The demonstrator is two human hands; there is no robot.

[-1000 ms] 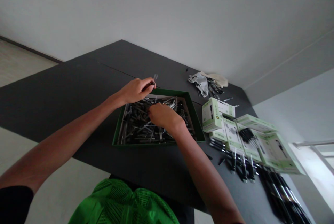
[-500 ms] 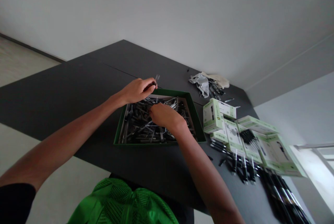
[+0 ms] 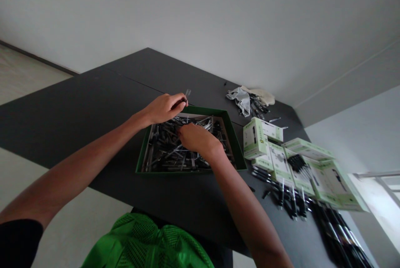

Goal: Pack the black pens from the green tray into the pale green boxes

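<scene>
A shallow green box (image 3: 236, 145) holds a heap of loose pens and clear pen pieces (image 3: 170, 149). Above its back left rim, my left hand (image 3: 168, 107) is closed around a clear-barrelled pen (image 3: 188, 92), whose transparent end sticks up past the fingers. Something dark also shows in that grip. My right hand (image 3: 196, 138) reaches down into the box, its fingers curled among the pens. The fingertips are hidden, so whatever they grip cannot be made out.
Right of the box stand several green-and-white cartons (image 3: 254, 139), with black pens (image 3: 292, 201) bunched in front. Behind them, grey and beige cloth gloves (image 3: 242, 98) lie by more pens (image 3: 258, 107). The dark table (image 3: 109, 93) meets a wall at the back.
Almost nothing differs. My right hand has shifted very slightly to the left within the heap; my left hand keeps its place and its grip.
</scene>
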